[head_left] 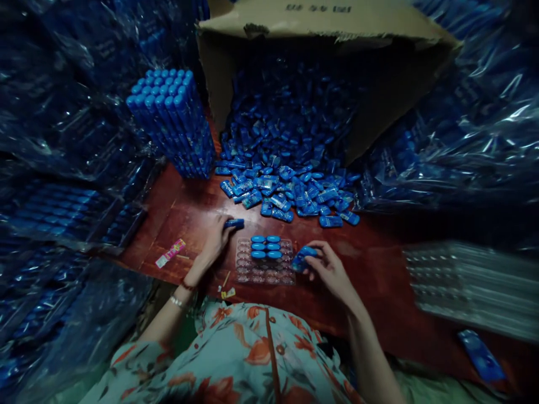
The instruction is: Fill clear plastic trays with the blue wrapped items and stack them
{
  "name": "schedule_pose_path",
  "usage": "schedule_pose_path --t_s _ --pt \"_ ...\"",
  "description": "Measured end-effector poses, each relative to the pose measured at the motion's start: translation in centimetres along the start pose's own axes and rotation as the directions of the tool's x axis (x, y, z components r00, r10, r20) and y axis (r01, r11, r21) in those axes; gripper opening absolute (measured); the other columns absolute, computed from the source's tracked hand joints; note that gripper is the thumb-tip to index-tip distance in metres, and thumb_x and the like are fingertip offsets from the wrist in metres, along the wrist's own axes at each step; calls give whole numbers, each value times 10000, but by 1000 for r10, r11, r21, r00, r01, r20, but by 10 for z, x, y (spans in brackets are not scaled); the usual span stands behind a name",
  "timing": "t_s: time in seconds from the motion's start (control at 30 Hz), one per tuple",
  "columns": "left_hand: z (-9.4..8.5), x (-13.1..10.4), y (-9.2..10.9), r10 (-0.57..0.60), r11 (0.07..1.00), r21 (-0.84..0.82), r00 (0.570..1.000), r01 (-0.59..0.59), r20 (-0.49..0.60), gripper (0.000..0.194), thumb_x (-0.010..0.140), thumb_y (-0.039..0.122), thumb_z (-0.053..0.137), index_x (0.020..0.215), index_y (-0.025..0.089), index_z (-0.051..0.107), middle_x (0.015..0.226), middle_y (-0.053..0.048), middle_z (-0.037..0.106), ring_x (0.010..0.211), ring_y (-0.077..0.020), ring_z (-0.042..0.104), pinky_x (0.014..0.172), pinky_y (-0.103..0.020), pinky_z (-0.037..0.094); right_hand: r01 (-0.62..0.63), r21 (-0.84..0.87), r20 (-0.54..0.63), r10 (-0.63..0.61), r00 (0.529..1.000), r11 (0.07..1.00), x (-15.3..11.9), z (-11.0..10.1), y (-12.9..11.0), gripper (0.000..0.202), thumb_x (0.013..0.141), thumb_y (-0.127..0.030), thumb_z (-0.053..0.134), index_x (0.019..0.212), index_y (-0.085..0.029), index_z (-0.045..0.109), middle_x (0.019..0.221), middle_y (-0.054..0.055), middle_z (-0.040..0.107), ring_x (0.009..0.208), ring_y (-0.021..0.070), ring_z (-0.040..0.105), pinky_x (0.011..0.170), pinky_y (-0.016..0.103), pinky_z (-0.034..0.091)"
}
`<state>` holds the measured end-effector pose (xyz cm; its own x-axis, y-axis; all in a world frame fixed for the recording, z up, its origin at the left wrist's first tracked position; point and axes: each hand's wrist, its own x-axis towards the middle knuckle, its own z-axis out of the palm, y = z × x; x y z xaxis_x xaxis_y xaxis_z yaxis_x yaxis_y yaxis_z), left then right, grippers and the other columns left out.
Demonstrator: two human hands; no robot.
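"What stood nearest you?"
"A floral shirt (252, 356), on the near side of the clear tray (245, 276), which lay on the reddish surface (362, 247)."
"And in the tray?"
"Six blue packs (258, 247), two columns of three, toward its far side."
"How was the right hand (330, 268)?"
"Just right of the tray, fingers bent nearly closed around some blue wrapped pieces (301, 260); I couldn't count them."
"The left hand (215, 240)?"
"Off the tray's far left corner, fingers pinched almost together on the end of a dark blue piece (234, 223)."
"And farther off?"
"Beyond the tray, a loose heap (290, 193) of blue pieces spread out from the mouth of a cardboard carton (324, 25). Beyond the tray and to its left rose a tall block of packs (172, 123)."
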<state>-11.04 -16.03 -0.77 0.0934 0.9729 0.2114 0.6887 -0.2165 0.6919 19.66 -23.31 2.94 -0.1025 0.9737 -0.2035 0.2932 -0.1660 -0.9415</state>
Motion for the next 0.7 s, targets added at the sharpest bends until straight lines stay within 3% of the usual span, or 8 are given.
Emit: schedule_pose_path --t_s 0.1,0.17,0.23,0.3,0.4,0.5,0.7 --pt "-30 -43 4 -37 998 -55 998 34 -56 186 867 241 522 1027 191 603 934 -46 545 863 -168 549 782 -310 473 177 -109 -49 -183 982 978 -11 28 4 237 847 -384 534 1018 -222 503 886 32 630 757 166 646 619 289 547" --pt "-42 -68 15 -66 997 -55 997 63 -48 214 877 261 515 1061 219 615 915 -35 528 851 -160 550 764 -293 480 339 -279 -21 -359 933 898 -14 41 11 172 880 -282 504 1037 -217 529 980 62 639 910 184 632 784 340 541" --pt "-44 -87 31 -83 993 -81 996 80 -35 268 874 272 527 1134 233 580 928 -33 541 853 -156 563 750 -280 492 479 -421 50 -508 860 770 -17 48 17 216 897 -181 451 1100 -204 522 1042 90 627 985 191 608 855 362 520" --pt "-35 -98 47 -88 989 -126 995 81 -55 334 852 278 568 1180 226 525 938 -29 572 838 -152 585 729 -269 508 555 -532 139 -581 802 639 -18 50 17 273 891 -110 412 1133 -182 518 1034 109 620 974 194 601 831 347 526" --pt "-11 -104 59 5 989 -144 995 -20 -101 258 854 240 566 1108 212 534 905 -27 602 812 -148 602 729 -267 519 581 -646 281 -552 785 496 -20 47 8 307 879 -62 367 1115 -159 538 932 104 614 858 189 594 716 309 531" --pt "8 -100 55 215 972 -79 974 -220 -68 245 896 153 460 1118 207 548 972 -68 604 893 -157 596 768 -279 518 594 -712 375 -513 772 374 -21 43 -5 317 879 -53 336 1098 -142 548 871 95 594 777 187 566 623 290 501" --pt "7 -86 49 490 860 73 858 -505 156 332 924 125 349 1217 170 498 1021 -121 605 914 -187 558 759 -326 509 652 -714 517 -437 736 254 -16 48 -25 249 899 -89 367 1054 -143 554 825 76 554 757 182 525 628 290 446"
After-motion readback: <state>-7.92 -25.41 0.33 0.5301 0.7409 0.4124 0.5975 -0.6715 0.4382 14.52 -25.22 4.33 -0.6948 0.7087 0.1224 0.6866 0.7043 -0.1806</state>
